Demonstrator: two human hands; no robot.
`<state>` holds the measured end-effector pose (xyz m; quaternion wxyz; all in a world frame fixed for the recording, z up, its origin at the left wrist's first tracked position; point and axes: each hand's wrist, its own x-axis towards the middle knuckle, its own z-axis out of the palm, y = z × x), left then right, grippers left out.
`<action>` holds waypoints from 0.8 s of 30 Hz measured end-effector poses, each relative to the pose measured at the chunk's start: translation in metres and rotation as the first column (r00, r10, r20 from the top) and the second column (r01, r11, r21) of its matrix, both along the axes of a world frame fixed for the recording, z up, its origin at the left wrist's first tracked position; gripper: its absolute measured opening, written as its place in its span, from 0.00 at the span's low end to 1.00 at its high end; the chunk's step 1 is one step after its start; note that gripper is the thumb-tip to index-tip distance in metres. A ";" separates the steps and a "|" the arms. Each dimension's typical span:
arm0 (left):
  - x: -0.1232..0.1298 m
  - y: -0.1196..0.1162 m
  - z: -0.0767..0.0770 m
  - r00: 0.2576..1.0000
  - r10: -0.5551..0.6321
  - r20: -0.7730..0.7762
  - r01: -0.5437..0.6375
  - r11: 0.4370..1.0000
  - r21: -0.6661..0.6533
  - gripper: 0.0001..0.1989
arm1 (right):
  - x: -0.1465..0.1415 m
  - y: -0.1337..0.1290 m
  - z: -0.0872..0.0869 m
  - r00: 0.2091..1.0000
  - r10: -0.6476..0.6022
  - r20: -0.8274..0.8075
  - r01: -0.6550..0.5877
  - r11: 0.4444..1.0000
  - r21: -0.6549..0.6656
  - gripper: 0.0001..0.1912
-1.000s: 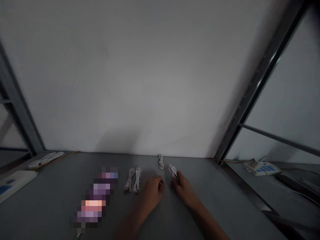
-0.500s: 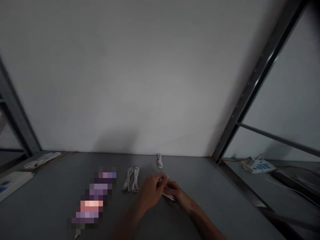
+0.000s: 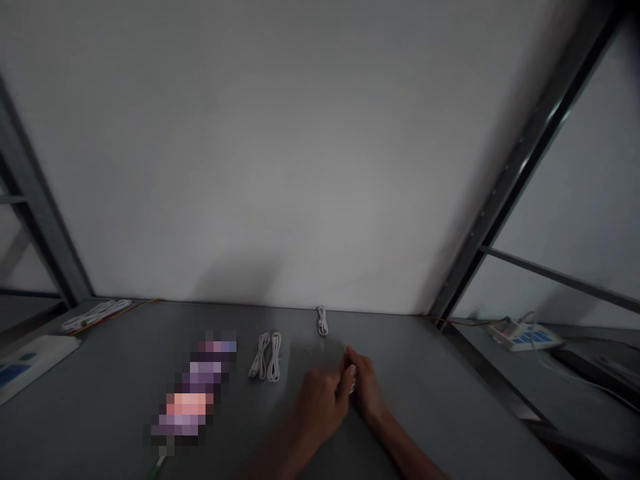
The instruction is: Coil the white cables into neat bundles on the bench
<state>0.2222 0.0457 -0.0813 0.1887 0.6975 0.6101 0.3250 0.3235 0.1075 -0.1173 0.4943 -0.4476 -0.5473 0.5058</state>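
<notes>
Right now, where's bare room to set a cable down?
Widest patch: right of the right hand, out to the edge of the grey table. Crowded: two white coiled cables between the blurred purple object and the left hand.

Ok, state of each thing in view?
left hand: closed on the bundle
right hand: closed on the bundle
white cable bundle: held between the hands, mostly hidden
white cable coil: coiled, lying at the far edge
two white cable coils: coiled, lying side by side

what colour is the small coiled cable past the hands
White; the coiled cable shows best in the head view.
</notes>
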 end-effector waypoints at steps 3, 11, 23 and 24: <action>-0.004 0.004 -0.003 0.993 0.117 -0.004 -0.116 0.993 0.020 0.30 | -0.002 -0.006 0.003 0.990 0.119 0.076 -0.118 0.993 -0.022 0.30; -0.016 0.012 0.002 0.985 0.171 0.005 -0.171 0.985 -0.020 0.30 | -0.007 -0.013 0.009 0.950 0.182 0.252 -0.227 0.960 0.166 0.33; -0.029 0.018 0.006 0.976 -0.004 0.217 0.060 0.965 -0.256 0.31 | 0.004 -0.011 0.014 0.958 0.057 0.280 -0.141 0.947 0.288 0.30; -0.032 0.019 0.007 0.971 0.015 0.240 0.052 0.961 -0.272 0.31 | 0.004 -0.013 0.015 0.970 0.064 0.234 -0.128 0.954 0.270 0.29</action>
